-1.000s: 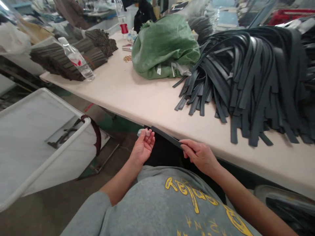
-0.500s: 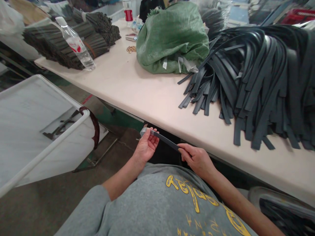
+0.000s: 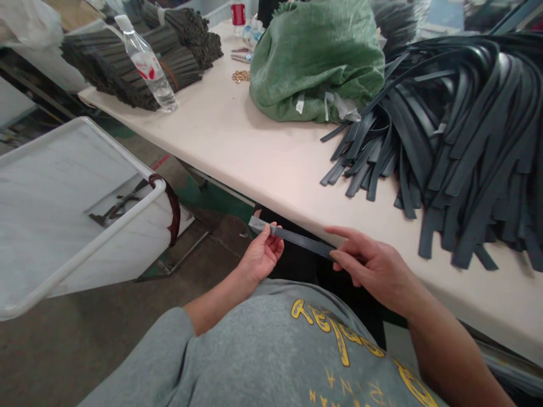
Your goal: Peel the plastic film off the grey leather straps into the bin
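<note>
A dark grey flat strap (image 3: 303, 242) stretches between my hands, low beside the table's front edge. My left hand (image 3: 263, 254) pinches it near one end, where a clear, tape-like piece (image 3: 255, 223) sticks out past the fingers. On the other side my right hand (image 3: 367, 263) grips the strap between thumb and fingers, with the index finger stretched out along the table edge. A large heap of similar straps (image 3: 458, 141) lies on the table (image 3: 237, 141) at the right, some ends hanging toward me.
A green woven sack (image 3: 316, 62) stands on the table behind the strap. Bundled dark strips (image 3: 123, 68) and a leaning water bottle (image 3: 150, 70) are at the back left. Small gold rings (image 3: 241, 76) lie near the sack. A white-framed cart (image 3: 80, 243) stands at left.
My right hand has moved right and nearer the table edge, its index finger now extended. The clear end piece stands out straighter beyond my left hand. The view has shifted slightly left.
</note>
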{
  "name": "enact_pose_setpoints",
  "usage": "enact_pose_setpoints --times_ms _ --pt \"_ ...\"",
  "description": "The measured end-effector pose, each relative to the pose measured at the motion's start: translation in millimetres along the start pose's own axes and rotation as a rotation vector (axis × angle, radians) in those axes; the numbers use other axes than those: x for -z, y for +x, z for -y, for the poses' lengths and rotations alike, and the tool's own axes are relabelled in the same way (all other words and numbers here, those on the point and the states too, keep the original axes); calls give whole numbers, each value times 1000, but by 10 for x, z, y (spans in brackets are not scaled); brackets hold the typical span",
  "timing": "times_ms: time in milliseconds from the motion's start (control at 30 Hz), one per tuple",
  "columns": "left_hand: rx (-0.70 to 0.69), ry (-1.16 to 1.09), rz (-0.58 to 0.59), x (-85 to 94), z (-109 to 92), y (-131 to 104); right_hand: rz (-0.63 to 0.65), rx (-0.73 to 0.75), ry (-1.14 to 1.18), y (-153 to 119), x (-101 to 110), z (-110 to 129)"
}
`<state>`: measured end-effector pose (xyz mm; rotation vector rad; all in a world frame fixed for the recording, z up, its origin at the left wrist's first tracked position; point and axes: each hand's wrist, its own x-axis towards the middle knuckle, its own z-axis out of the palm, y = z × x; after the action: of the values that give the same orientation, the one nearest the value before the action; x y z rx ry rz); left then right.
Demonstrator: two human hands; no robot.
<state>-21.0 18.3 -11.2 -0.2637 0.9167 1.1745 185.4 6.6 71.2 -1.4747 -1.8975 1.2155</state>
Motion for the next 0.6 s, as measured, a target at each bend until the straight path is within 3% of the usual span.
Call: enact_pose_setpoints --times_ms 167,267,400,533,600 --pt "77 40 90 -57 87 -61 77 -8 -124 359 -368 27" --pt "18 4 56 -25 30 -17 132 -29 -51 332 -265 24" --pt "17 -6 30 -2 17 -1 24 14 -152 182 -8 75" --pt "87 50 125 -40 119 -44 -16 24 -408 352 -228 112" --pt "79 57 129 -46 115 -36 -8 8 -424 433 -321 97"
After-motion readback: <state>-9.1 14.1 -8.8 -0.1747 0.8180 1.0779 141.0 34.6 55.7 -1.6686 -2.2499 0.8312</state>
